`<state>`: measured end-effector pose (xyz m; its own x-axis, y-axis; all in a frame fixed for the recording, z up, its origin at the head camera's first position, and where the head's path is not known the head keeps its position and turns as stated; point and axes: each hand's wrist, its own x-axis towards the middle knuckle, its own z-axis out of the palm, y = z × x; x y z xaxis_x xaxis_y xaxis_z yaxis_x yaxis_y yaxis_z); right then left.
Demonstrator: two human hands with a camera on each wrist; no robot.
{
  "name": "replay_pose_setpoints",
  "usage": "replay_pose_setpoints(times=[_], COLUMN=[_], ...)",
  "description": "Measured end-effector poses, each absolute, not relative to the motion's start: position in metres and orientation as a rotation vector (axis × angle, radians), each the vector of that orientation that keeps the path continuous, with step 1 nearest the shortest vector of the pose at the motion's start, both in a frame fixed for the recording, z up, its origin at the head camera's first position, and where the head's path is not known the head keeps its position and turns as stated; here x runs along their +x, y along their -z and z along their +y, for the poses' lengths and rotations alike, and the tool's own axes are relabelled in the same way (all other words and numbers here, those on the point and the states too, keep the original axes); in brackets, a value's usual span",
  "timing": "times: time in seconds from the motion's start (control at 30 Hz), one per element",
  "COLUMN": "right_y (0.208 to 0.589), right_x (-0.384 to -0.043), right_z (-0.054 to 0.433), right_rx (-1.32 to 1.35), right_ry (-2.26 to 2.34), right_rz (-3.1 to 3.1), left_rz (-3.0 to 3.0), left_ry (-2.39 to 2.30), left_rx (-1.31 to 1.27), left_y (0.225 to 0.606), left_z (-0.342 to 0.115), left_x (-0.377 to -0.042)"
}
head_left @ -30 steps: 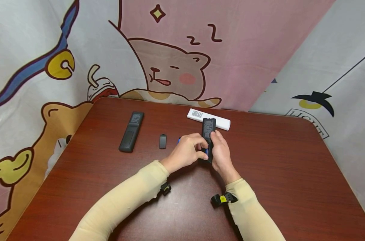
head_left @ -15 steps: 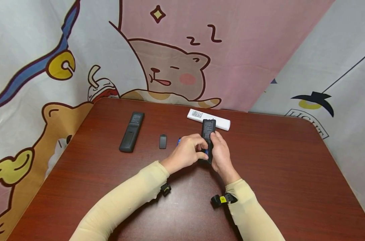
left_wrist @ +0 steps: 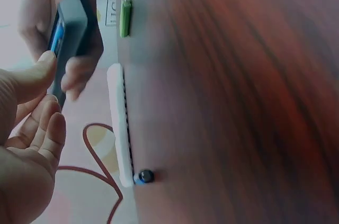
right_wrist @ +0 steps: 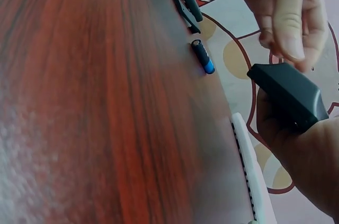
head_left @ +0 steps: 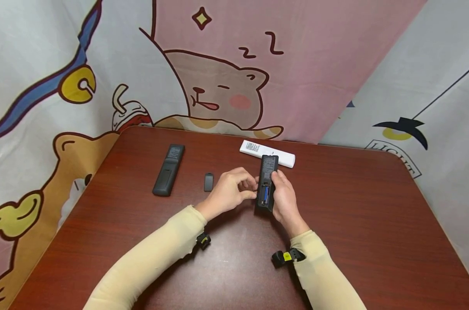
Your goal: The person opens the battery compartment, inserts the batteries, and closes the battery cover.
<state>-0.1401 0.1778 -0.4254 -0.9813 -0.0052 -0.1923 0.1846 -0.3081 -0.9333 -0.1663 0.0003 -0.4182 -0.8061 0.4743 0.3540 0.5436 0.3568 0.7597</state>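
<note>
The right hand [head_left: 285,196] grips the open remote [head_left: 270,165] along its right side, thumb on the back. That remote is held up over the middle of the surface [head_left: 354,206], its back facing up and its far end overlapping the white remote [head_left: 253,147] in the head view. A blue battery [head_left: 266,194] sits in its compartment at the near end. The left hand [head_left: 229,189] is just beside the left edge, fingers loosely curled and thumb apart from them; I cannot tell whether it touches the casing. Left of it lie a small cover [head_left: 209,182] and, farther left, a black remote [head_left: 169,170]. The right wrist view shows a loose battery [right_wrist: 203,56] near the cover; the left wrist view shows a blurred green cylinder [left_wrist: 125,17] on the surface.
</note>
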Motion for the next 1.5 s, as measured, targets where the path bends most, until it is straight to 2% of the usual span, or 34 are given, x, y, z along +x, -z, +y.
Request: replay_pose_setpoints(times=[0.7,1.5], right_y=[0.424,0.424], right_x=[-0.14,-0.139], right_z=[0.181,0.183], right_rx=[0.229,0.236], right_ry=[2.44,2.429], right_rz=[1.758,1.744], left_rz=[-2.757,-2.966], left_ry=[1.193,0.899], left_rx=[-0.797,-0.756], left_y=[0.42,0.429], left_z=[-0.028,-0.026], left_x=[-0.186,-0.203])
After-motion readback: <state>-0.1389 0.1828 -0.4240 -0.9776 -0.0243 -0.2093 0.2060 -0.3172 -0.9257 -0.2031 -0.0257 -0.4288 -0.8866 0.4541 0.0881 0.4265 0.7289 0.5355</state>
